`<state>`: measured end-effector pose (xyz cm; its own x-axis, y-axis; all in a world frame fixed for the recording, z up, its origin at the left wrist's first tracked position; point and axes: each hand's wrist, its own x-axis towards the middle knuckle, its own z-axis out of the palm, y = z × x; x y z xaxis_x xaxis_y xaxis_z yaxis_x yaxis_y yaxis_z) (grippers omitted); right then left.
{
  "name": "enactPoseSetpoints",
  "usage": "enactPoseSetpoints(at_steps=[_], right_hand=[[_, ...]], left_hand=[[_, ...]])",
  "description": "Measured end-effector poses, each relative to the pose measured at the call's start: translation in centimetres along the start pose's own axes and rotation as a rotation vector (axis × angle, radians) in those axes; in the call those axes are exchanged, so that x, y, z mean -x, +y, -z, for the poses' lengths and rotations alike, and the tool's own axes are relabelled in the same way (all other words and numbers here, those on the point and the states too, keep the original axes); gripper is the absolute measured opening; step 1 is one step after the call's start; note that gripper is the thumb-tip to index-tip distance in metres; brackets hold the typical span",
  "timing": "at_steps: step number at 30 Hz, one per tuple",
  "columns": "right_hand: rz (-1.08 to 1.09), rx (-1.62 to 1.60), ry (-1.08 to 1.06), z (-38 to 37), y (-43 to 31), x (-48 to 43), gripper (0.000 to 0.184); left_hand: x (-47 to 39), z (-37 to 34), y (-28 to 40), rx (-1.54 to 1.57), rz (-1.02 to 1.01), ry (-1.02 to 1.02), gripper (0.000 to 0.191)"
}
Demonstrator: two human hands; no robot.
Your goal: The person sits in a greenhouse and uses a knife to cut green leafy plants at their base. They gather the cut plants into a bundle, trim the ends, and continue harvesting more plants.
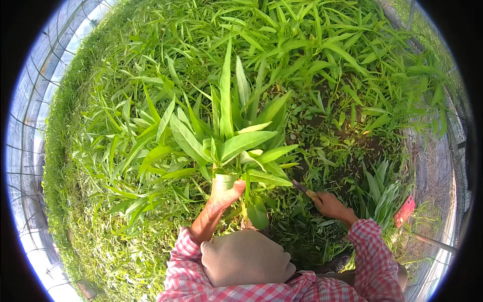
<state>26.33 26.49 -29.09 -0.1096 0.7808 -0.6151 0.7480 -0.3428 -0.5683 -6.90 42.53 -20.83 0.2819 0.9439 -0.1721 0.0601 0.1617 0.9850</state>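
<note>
My left hand [225, 193] grips a thick bunch of long-leaved greens [247, 145], probably water spinach, by the stems. The leaf tips point up and fan out away from me. A few stems and a broad leaf [257, 214] hang below the hand. In my right hand [332, 205] is a tool, apparently a knife [310, 193], held by its wooden handle. Its dark end points toward the bunch, and leaves partly hide it. The right hand is to the right of the bunch, above low greens and dark soil.
A pile of greens [382, 190] lies on the right beside a red phone [405, 211]. Behind them run a rod [434, 243] and pale sheeting [434, 170]. Dense standing plants [286, 34] fill the far side. Wire-ribbed sheeting [28, 132] curves along the left. Beige ribbed fabric [247, 258] covers the bottom middle.
</note>
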Motion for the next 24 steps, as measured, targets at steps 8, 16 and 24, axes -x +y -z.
enactPoseSetpoints(at_steps=[8,16,24], right_hand=[[0.152,-0.305,0.406,3.5,-9.5,-4.0,0.030],[0.286,0.051,0.445,3.6,-19.7,-9.9,0.030],[0.426,0.239,0.176,0.1,-25.4,-10.9,0.024]], left_hand=[[15.1,4.2,-1.9,-0.515,-0.027,0.213,0.035],[10.9,7.8,-3.7,-0.012,-0.148,0.817,0.044],[-2.4,9.1,-2.1,0.182,-0.141,0.687,0.052]])
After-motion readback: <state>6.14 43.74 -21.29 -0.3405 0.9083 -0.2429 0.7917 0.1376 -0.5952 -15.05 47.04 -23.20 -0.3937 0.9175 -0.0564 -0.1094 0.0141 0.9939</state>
